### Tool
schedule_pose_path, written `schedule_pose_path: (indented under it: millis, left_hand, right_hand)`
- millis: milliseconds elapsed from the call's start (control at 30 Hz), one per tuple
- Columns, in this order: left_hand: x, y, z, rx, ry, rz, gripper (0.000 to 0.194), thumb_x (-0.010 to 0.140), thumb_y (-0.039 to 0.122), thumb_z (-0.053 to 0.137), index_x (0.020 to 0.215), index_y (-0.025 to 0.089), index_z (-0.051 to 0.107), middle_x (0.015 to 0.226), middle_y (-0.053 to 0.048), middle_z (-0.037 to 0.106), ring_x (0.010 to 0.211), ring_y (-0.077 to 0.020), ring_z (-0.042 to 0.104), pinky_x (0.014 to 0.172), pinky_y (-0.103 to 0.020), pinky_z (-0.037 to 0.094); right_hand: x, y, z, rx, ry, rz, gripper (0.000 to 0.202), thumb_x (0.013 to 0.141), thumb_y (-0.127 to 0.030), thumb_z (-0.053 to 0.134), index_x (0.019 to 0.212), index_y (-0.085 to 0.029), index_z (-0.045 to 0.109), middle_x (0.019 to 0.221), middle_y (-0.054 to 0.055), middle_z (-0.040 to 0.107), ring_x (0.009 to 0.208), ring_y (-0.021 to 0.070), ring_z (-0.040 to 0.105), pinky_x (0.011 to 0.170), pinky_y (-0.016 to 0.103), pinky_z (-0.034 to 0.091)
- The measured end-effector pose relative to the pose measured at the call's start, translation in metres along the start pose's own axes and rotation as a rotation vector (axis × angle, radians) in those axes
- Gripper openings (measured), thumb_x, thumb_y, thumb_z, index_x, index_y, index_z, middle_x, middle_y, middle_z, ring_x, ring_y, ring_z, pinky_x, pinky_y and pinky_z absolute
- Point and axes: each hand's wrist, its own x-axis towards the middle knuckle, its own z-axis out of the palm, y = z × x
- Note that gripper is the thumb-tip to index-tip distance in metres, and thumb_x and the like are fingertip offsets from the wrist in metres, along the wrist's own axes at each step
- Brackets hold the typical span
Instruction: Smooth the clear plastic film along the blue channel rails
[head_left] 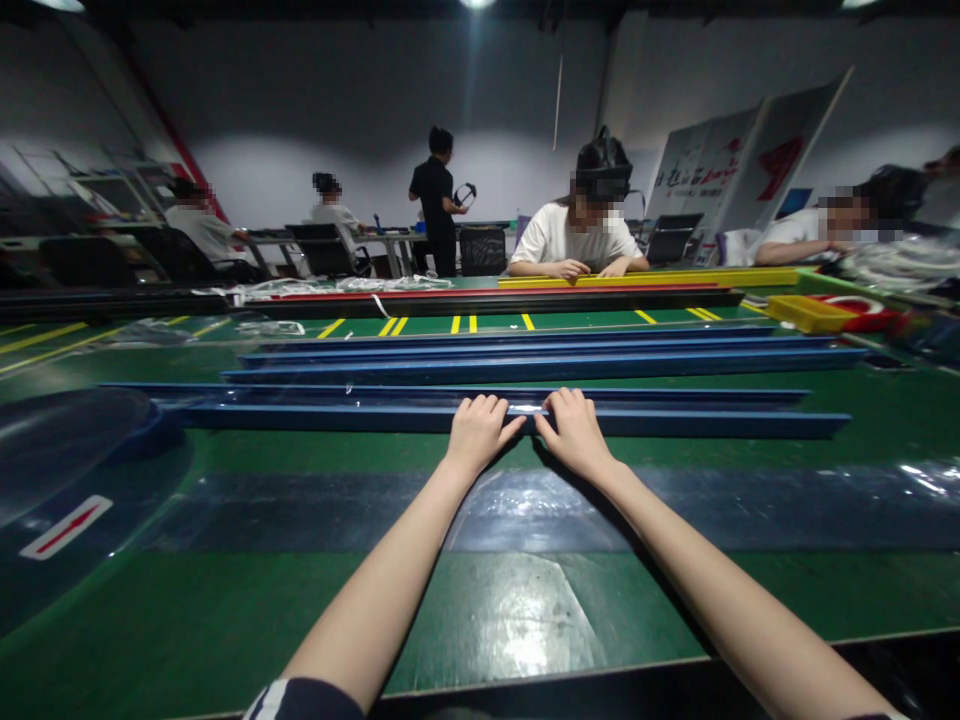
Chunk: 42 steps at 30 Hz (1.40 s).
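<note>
A long blue channel-shaped rail (697, 421) lies crosswise on the green table. My left hand (478, 430) is closed over its near edge, fingers reaching over the top and thumb on the near side. Close by on the right, my right hand (576, 430) grips the same rail in a like way, the two thumbs a short gap apart. Between the hands, something clear and shiny glints in the channel; its exact form is hard to make out. Nearer to me, a wide strip of clear plastic (322, 510) lies flat beneath my forearms.
More blue rails (555, 360) lie parallel beyond mine. At left sits a large clear plastic roll (67, 450) with a red-arrow label (66, 527). Farther back are red and black rails, a yellow rail (652, 279) handled by a person opposite, and a yellow tray (810, 313).
</note>
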Motion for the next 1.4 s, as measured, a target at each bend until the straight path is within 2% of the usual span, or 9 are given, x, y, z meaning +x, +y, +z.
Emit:
schedule_pose_path:
  millis: [433,900,1233,1400]
  left_hand:
    - [0.001,0.000,-0.001,-0.001,-0.004,-0.009,0.040,0.090,0.049,0.035,0.084,0.018,0.058,0.081,-0.006,0.062,0.081,-0.0203,0.054,0.070,-0.033,0.030]
    - [-0.002,-0.002,-0.001,-0.030,0.019,-0.032,0.038,0.088,0.049,0.038,0.086,0.017,0.058,0.081,-0.005,0.063,0.081,-0.0206,0.054,0.072,-0.033,0.031]
    - [-0.001,-0.001,-0.004,-0.045,0.008,-0.044,0.028,0.086,0.042,0.043,0.083,0.018,0.057,0.082,-0.005,0.063,0.082,-0.0209,0.054,0.073,-0.034,0.033]
    - [-0.002,-0.001,-0.006,-0.050,0.011,-0.048,0.021,0.083,0.036,0.045,0.083,0.018,0.056,0.081,-0.005,0.063,0.082,-0.0209,0.054,0.073,-0.034,0.033]
  right_hand:
    - [0.002,0.004,0.004,0.005,-0.020,0.006,0.019,0.087,-0.034,0.040,0.082,-0.019,0.049,0.087,0.007,0.057,0.087,0.0222,0.045,0.074,0.034,0.030]
    - [0.004,0.006,0.002,0.159,-0.035,0.079,0.018,0.083,-0.036,0.043,0.077,-0.020,0.046,0.084,0.004,0.058,0.088,0.0198,0.047,0.075,0.034,0.024]
    - [-0.005,0.035,-0.015,0.196,-0.055,0.137,0.030,0.086,-0.045,0.040,0.072,-0.020,0.049,0.082,0.002,0.060,0.086,0.0181,0.049,0.075,0.034,0.024]
    - [-0.008,0.057,-0.023,0.171,-0.036,0.247,0.041,0.087,-0.050,0.032,0.066,-0.020,0.050,0.079,0.003,0.062,0.085,0.0196,0.051,0.076,0.036,0.025]
